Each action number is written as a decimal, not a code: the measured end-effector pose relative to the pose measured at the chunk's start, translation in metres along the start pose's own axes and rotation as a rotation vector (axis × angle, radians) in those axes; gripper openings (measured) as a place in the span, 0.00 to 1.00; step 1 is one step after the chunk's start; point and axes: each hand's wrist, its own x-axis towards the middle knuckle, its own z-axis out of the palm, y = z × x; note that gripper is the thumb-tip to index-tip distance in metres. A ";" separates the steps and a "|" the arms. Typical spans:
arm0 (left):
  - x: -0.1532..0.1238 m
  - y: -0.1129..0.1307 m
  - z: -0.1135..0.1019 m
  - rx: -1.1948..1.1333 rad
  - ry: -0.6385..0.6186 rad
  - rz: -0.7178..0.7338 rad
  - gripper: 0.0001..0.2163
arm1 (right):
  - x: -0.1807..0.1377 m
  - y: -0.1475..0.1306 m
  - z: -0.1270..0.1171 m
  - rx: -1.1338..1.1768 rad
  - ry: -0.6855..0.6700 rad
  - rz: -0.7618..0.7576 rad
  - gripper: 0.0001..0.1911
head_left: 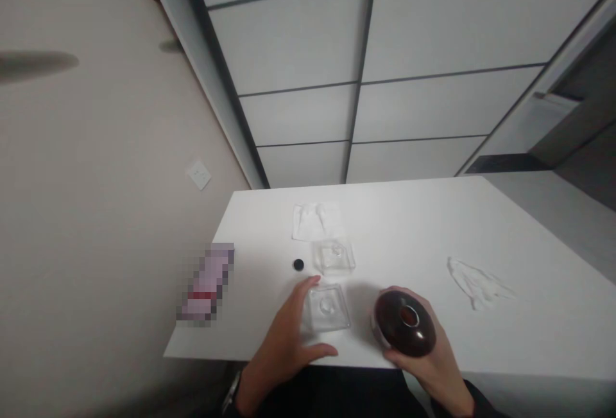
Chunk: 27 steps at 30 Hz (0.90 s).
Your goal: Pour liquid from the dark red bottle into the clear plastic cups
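My right hand (433, 354) is wrapped around a round container with a glossy dark brown domed top (399, 322). A silver ring surrounds a brownish centre on that top, and a paler side shows below it. My left hand (289, 334) is open, thumb and fingers spread around the left side of a clear square dish (337, 315) with a round shape in its middle. Whether the fingers touch the dish I cannot tell. Just behind it stands a second clear square dish (332, 261). Left of that one lies a small black disc (299, 264).
A white cloth or sheet (308, 225) lies towards the back of the white table (404, 219). On the right is a crumpled white strip-like item (479, 283). A blurred pinkish object (206, 283) sits at the left edge, near the wall (120, 212).
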 end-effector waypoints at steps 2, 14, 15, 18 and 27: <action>0.000 0.004 0.015 -0.017 -0.002 -0.051 0.41 | 0.004 -0.002 -0.004 -0.032 0.007 -0.080 0.45; 0.016 0.002 0.024 -0.008 -0.022 0.020 0.38 | 0.046 -0.037 -0.019 -0.316 -0.216 -0.397 0.40; 0.016 0.002 0.025 -0.002 -0.018 0.048 0.36 | 0.047 -0.040 -0.019 -0.340 -0.220 -0.420 0.39; 0.016 -0.001 0.026 0.013 0.002 0.133 0.31 | 0.051 -0.048 -0.018 -0.403 -0.243 -0.482 0.37; 0.016 -0.005 0.028 0.060 0.025 0.142 0.32 | 0.063 -0.066 -0.025 -0.584 -0.306 -0.603 0.32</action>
